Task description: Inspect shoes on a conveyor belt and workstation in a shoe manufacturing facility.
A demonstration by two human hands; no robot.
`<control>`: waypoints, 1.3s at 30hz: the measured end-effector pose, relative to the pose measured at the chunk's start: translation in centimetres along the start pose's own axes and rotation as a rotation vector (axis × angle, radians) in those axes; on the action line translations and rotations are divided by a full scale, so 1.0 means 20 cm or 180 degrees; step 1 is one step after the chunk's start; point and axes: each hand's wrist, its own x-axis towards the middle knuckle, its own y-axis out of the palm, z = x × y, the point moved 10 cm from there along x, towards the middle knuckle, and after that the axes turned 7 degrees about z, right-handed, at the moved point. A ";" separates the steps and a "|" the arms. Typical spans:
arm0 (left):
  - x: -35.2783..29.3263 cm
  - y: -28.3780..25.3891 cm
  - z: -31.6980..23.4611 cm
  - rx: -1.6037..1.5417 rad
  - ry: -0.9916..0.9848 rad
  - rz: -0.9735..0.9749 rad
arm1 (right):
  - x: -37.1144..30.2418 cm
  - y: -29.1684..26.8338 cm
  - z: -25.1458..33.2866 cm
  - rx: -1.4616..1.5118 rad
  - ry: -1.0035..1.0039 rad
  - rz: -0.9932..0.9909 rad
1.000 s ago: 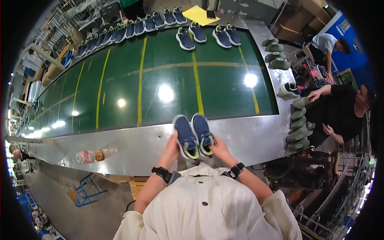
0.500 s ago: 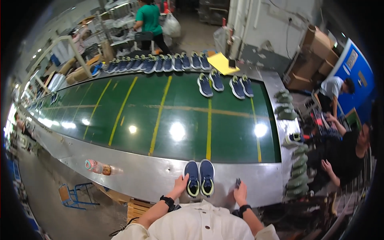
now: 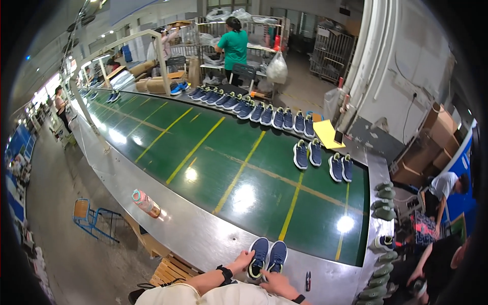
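A pair of navy running shoes [image 3: 260, 252] sits between your fingers, on the near side of the green conveyor belt [image 3: 277, 190]. The steel ledge [image 3: 203, 243] bordering the belt also bears a pink bottle [image 3: 144, 202] and black thread snips [image 3: 308, 281]; beyond the belt stands a person in green [image 3: 234, 48]. Your left hand [image 3: 244, 261] presses the left shoe's outer side; your right hand [image 3: 277, 283], partly curled, meets the heels. Whether either pinches, you cannot tell.
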 end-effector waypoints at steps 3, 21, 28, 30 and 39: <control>0.01 0.00 0.05 -0.0178 -0.0050 0.0145 | 0.08 0.08 0.03 -0.0365 0.0039 0.0442; -0.12 -0.05 -0.50 0.3411 0.1373 -0.0910 | -0.14 -0.67 -0.94 0.4522 0.0750 -0.1843; -0.17 0.12 -0.48 0.4417 0.0624 -0.0803 | -0.07 -1.06 -1.82 0.6920 0.0182 -0.2648; -0.16 0.10 -0.46 0.4360 0.0556 -0.0775 | 0.03 -1.18 -2.04 0.7302 0.0130 -0.2771; -0.12 0.15 -0.40 0.4530 0.0498 -0.0641 | 0.41 -2.06 -2.97 0.7050 -0.1095 -0.3096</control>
